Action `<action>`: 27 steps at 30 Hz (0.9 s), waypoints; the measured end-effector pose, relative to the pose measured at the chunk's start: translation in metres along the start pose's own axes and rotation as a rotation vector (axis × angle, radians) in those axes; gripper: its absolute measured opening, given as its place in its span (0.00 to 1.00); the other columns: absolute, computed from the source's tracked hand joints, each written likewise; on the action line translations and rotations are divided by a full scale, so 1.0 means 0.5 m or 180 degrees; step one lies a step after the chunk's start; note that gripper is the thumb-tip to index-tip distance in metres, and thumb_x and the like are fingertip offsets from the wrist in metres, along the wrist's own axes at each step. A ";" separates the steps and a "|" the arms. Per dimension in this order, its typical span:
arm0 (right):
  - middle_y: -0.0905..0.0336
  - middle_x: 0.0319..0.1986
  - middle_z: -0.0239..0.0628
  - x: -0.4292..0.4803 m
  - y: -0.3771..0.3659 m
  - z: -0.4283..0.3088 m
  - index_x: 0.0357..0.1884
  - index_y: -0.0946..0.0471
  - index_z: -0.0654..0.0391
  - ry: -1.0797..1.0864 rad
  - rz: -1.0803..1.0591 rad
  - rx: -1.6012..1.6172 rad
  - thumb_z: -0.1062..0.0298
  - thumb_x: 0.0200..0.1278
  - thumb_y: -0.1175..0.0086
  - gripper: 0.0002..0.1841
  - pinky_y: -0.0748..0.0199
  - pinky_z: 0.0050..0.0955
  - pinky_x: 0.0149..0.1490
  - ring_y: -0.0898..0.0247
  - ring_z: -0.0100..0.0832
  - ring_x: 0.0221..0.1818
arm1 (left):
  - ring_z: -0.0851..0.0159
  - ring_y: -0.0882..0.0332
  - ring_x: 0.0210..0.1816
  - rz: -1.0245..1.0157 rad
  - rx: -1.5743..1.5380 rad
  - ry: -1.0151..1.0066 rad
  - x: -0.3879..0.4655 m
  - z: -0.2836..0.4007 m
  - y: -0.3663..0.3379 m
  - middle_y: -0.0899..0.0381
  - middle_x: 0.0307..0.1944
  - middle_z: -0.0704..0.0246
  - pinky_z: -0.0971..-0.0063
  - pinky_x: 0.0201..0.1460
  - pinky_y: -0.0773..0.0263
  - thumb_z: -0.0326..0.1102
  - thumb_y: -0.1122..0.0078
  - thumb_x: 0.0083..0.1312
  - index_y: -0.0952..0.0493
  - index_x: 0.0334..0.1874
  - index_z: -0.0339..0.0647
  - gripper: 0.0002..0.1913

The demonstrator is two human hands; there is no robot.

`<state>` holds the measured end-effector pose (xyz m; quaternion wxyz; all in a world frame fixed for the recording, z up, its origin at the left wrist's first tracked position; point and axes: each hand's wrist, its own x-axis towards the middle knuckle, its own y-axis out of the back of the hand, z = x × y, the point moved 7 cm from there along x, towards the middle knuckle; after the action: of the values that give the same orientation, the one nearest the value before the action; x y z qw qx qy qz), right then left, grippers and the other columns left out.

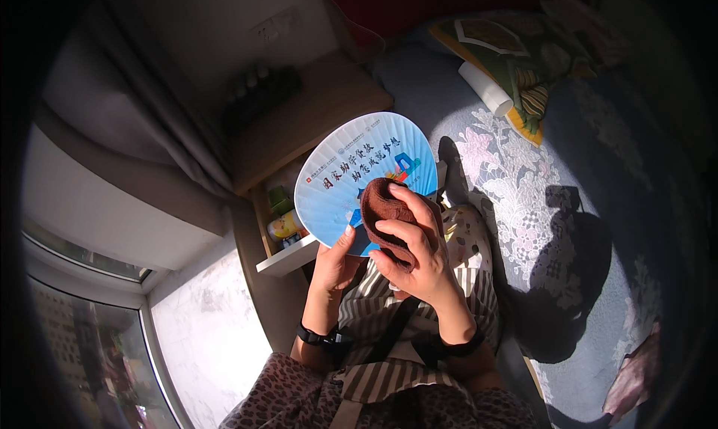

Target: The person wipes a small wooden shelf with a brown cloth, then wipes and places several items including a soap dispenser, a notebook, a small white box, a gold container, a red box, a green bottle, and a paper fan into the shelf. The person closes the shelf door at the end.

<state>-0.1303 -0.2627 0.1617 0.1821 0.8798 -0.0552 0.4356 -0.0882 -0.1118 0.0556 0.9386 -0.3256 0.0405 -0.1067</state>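
Note:
A round blue and white hand fan (pixel 336 188) with printed writing is held up in front of my body. My left hand (pixel 336 260) grips its lower left edge, thumb on the printed face and the other fingers behind. Bunched in my right hand (pixel 418 244) is a brown cloth (pixel 387 213), which lies against the lower right part of the fan's face. The fan's handle is hidden behind my hands and the cloth.
Behind the fan stands a wooden bedside cabinet (pixel 331 87), its drawer (pixel 289 258) pulled out with a green item and a yellow container inside. At right is a bed (pixel 589 260) with a floral cover, a white cylinder (pixel 485 88) and a green and yellow cloth (pixel 527 101). A window is at left.

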 end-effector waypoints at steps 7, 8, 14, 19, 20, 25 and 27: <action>0.37 0.65 0.43 -0.048 -0.074 0.054 0.59 0.27 0.52 -0.0006 -0.0040 -0.0755 0.68 0.65 0.51 0.20 0.47 0.49 0.71 0.45 0.51 0.69 | 0.70 0.28 0.51 -0.0718 0.1435 0.0625 -0.037 -0.070 0.008 0.24 0.51 0.69 0.73 0.55 0.30 0.33 0.50 0.73 0.30 0.60 0.37 0.16; 0.37 0.65 0.45 -0.045 -0.060 0.064 0.59 0.27 0.54 -0.0077 0.0151 -0.0951 0.69 0.66 0.53 0.19 0.47 0.48 0.70 0.44 0.51 0.68 | 0.73 0.29 0.49 -0.0894 0.1571 0.0668 -0.043 -0.069 -0.006 0.21 0.45 0.71 0.75 0.54 0.31 0.35 0.51 0.74 0.26 0.55 0.35 0.14; 0.37 0.65 0.48 -0.067 0.062 0.246 0.62 0.31 0.64 -0.1431 0.0743 -0.0718 0.62 0.75 0.62 0.21 0.46 0.39 0.69 0.42 0.46 0.68 | 0.73 0.30 0.49 -0.1386 0.1807 0.0773 -0.068 -0.066 -0.042 0.22 0.49 0.69 0.77 0.57 0.33 0.40 0.49 0.73 0.28 0.57 0.32 0.19; 0.24 0.55 0.43 -0.186 0.077 0.340 0.58 0.28 0.64 -0.2506 0.0535 -0.0455 0.61 0.73 0.56 0.20 0.35 0.30 0.61 0.29 0.35 0.57 | 0.66 0.26 0.54 -0.0226 0.0877 0.1114 -0.034 -0.062 0.017 0.22 0.53 0.61 0.70 0.59 0.30 0.32 0.41 0.68 0.30 0.59 0.31 0.20; 0.21 0.50 0.42 -0.218 0.082 0.366 0.56 0.26 0.64 -0.2638 0.0486 -0.0232 0.63 0.72 0.53 0.18 0.33 0.28 0.59 0.27 0.32 0.52 | 0.62 0.25 0.54 0.0120 0.0211 0.0910 -0.015 -0.056 0.040 0.24 0.54 0.58 0.66 0.59 0.26 0.30 0.42 0.68 0.32 0.60 0.30 0.20; 0.21 0.47 0.36 -0.248 0.098 0.390 0.54 0.25 0.67 -0.3060 0.0758 0.0505 0.65 0.72 0.53 0.17 0.32 0.24 0.56 0.27 0.25 0.48 | 0.45 0.23 0.53 0.1076 -0.1796 0.0729 0.077 -0.033 0.193 0.31 0.56 0.46 0.48 0.48 0.18 0.23 0.49 0.68 0.41 0.60 0.23 0.21; 0.21 0.46 0.36 -0.241 0.085 0.387 0.54 0.26 0.67 -0.3179 0.0909 0.0845 0.65 0.72 0.52 0.17 0.31 0.23 0.54 0.27 0.25 0.46 | 0.45 0.24 0.54 0.1606 -0.2073 0.0710 0.105 -0.047 0.255 0.30 0.55 0.46 0.47 0.50 0.20 0.24 0.51 0.70 0.40 0.58 0.25 0.18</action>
<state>-0.0710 -0.3806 -0.0289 -0.0401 0.9792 -0.1987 -0.0123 -0.0183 -0.0402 -0.0424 0.7733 -0.5714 0.2518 0.1101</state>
